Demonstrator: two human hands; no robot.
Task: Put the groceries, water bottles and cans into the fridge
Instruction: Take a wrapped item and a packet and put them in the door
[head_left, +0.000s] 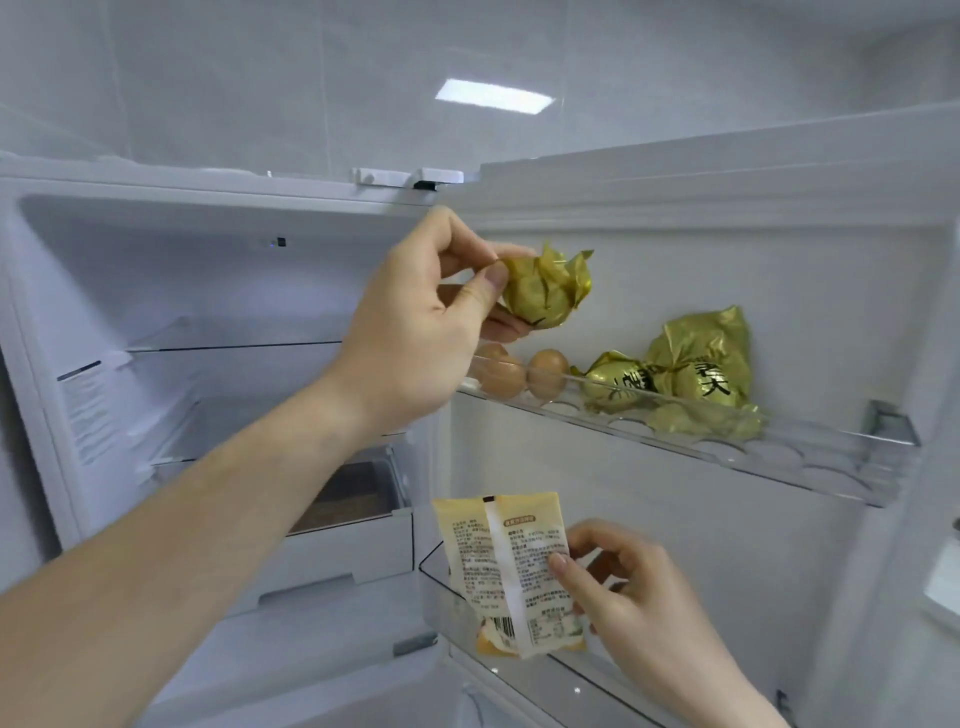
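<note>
White fridge door (779, 291) stands open. Above its upper shelf (810, 457), the left hand (415, 322) pinches a gold foil packet (545, 291); 2 brown eggs (524, 376) and 2 gold packets (680, 374) sit there. Below, the right hand (634, 603) grips a yellow snack bag (509, 566) in the lower bin (441, 608).

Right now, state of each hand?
Left hand: pinches a gold foil packet above the door's egg shelf.
Right hand: holds a yellow snack packet at the lower door bin.
</note>
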